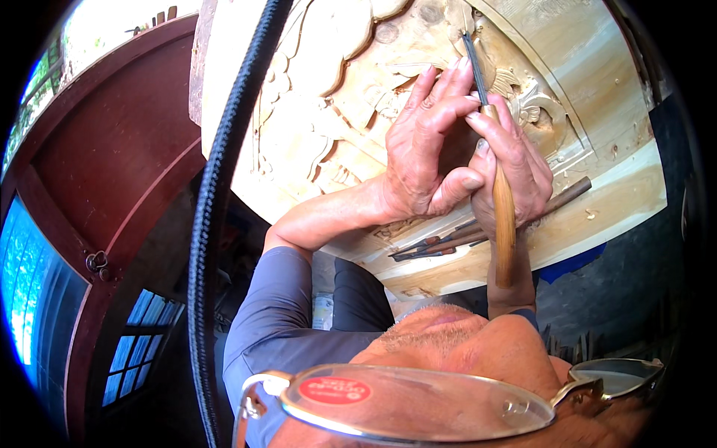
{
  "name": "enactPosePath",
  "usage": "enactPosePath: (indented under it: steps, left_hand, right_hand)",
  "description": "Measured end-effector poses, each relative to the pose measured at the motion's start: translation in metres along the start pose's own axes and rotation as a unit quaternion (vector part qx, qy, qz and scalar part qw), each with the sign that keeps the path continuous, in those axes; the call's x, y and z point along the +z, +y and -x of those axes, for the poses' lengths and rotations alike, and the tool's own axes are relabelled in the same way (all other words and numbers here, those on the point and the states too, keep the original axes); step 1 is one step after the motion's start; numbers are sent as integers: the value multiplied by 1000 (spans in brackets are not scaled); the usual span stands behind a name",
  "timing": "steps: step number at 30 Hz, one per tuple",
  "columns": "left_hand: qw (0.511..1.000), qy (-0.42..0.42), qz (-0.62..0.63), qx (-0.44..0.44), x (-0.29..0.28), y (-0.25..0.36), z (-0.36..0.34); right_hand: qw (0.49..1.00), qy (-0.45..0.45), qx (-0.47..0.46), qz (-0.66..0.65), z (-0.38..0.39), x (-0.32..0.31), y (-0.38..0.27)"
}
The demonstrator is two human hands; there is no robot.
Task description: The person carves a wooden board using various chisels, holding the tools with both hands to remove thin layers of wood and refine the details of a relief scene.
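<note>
Item one: broad pale wooden panel with carved relief point(358, 82), spanning centre to upper right of the frame. Rounded, layered forms stand out over its upper and central parts; a curved border line is cut at right; the right and lower margins are plain. Shaping appears well advanced, with fine detail likely left.

Item two: bare right hand point(526, 172), right of centre; grip closed round item four.

Item three: bare left hand point(418, 160), centre; fingers spread, tips beside the blade, firmness of contact unclear.

Item four: slender chisel with amber wooden handle and dark metal blade point(505, 216), tip at the relief, upper centre.

Item five: several dark, slim hand tools point(426, 252), lying on the panel, lower centre.
</note>
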State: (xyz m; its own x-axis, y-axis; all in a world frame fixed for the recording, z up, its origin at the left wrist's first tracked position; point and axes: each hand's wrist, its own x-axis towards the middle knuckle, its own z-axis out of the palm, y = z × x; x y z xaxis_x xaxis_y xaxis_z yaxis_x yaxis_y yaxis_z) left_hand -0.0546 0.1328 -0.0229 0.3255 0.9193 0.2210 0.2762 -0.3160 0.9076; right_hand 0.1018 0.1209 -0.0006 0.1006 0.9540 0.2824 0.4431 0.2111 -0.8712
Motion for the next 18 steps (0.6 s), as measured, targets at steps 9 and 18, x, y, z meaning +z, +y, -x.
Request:
enactPosePath:
  steps: [9, 18]
  left_hand:
    - [1000, 14, -16, 9, -2, 1, -3]
    - [999, 22, -23, 31, 0, -2, -2]
  right_hand:
    - [999, 25, -21, 32, 2, 8, 3]
    - [1000, 22, -2, 2, 3, 2, 1]
